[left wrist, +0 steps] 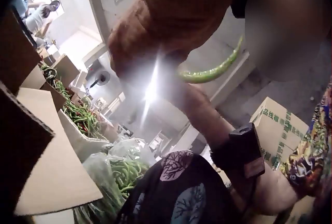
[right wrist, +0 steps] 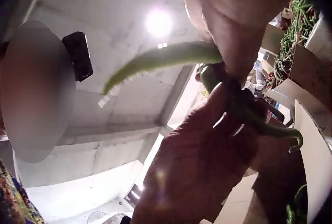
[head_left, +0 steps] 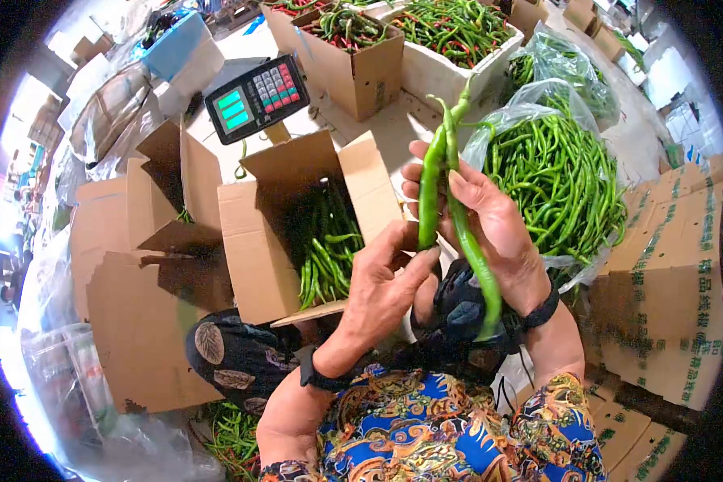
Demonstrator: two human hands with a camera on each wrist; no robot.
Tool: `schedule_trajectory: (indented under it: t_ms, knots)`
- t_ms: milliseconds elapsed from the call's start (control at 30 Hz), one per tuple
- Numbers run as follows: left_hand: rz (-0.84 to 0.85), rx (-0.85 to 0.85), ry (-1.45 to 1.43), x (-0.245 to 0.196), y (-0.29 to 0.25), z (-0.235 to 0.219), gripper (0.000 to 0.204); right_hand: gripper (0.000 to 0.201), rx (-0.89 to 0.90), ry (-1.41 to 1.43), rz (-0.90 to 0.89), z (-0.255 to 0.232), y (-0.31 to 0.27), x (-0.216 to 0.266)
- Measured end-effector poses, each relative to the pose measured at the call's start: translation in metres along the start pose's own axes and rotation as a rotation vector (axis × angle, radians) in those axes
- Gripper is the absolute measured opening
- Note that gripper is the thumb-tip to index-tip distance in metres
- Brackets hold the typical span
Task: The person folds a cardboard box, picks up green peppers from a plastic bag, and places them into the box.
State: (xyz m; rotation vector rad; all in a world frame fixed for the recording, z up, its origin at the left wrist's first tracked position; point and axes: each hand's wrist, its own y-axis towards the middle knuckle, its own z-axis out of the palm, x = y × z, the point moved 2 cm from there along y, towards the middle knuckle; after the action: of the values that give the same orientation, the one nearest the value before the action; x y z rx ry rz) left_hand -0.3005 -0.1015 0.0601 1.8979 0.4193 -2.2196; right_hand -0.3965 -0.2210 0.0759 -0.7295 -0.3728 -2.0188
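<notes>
Two long green chili peppers cross between my hands in the head view. My right hand (head_left: pixel 498 221) holds them, its thumb over the longer chili pepper (head_left: pixel 478 269), whose tip hangs toward the wrist. With thumb and fingers, my left hand (head_left: pixel 381 281) pinches the lower end of the straighter chili pepper (head_left: pixel 429 193). In the left wrist view, one green tip (left wrist: pixel 212 73) sticks out past the hands. A curled stem (right wrist: pixel 293 140) shows in the right wrist view. Below the hands, an open cardboard box (head_left: pixel 253 249) contains green chili peppers (head_left: pixel 328 269).
A plastic bag of green chilies (head_left: pixel 558 181) stands at right, beside a printed carton (head_left: pixel 659 289). Behind are a digital scale (head_left: pixel 255 98), a white foam box (head_left: pixel 430 76) of mixed chilies and a cardboard box (head_left: pixel 369 76). Another open carton (head_left: pixel 205 189) stands left.
</notes>
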Motion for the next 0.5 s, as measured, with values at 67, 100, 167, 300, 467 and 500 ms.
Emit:
schedule_trajectory:
  t_ms: [67, 100, 167, 300, 467, 500]
  knots:
    - [0.018, 0.024, 0.009, 0.002, -0.008, -0.006, 0.018, 0.048, 0.030, -0.030, 0.019, -0.002, -0.002, -0.004]
    - [-0.042, 0.044, -0.058, 0.000, -0.012, -0.007, 0.018, 0.049, 0.051, -0.030, 0.026, 0.000, -0.002, -0.004]
    - [-0.060, 0.103, -0.105, 0.006, -0.015, -0.009, 0.021, 0.051, 0.084, -0.038, 0.046, -0.001, -0.002, -0.007]
    - [-0.136, 0.134, -0.255, 0.006, -0.025, -0.004, 0.026, 0.049, 0.129, -0.044, 0.069, 0.009, -0.003, -0.008]
    - [-0.095, 0.020, -0.360, -0.001, -0.043, -0.025, 0.031, 0.060, 0.135, -0.059, 0.038, 0.000, 0.000, -0.017]
    - [-0.055, 0.013, -0.383, -0.002, -0.046, -0.034, 0.033, 0.060, 0.146, 0.014, 0.051, -0.001, 0.000, -0.017]
